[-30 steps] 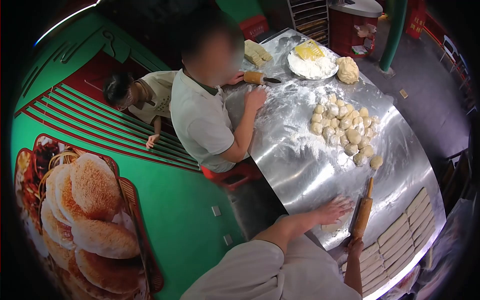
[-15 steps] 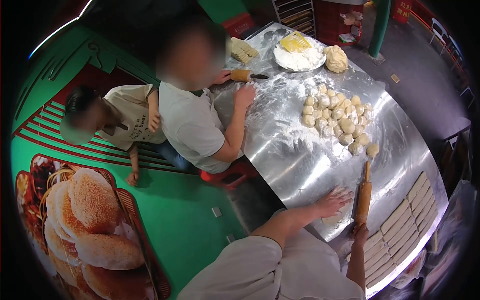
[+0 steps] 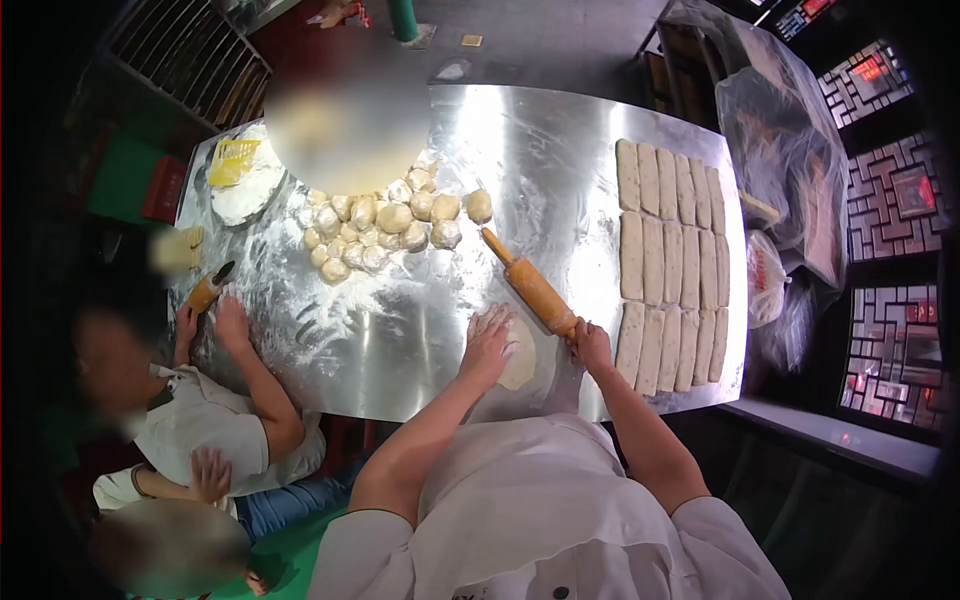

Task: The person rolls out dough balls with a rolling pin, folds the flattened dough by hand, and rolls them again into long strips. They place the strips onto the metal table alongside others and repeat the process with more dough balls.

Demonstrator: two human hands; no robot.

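Note:
My right hand is closed around the near handle of a wooden rolling pin, which slants away over the steel table. Beside it, my left hand lies floury and flat, fingers stretched out, at the left edge of a rolled-out dough round. Part of that round is covered by the hand. A single dough ball sits just beyond the pin's far handle. Left of it is a floured heap of dough balls.
Rows of long dough strips line the right of the steel table. At the far left are a flour bowl with a yellow scraper and a co-worker's hand near another rolling pin. A second person sits beside the co-worker.
My view has swung right, so the table now lies square before me. More of the dough round shows beside my left hand. My right hand still grips the rolling pin.

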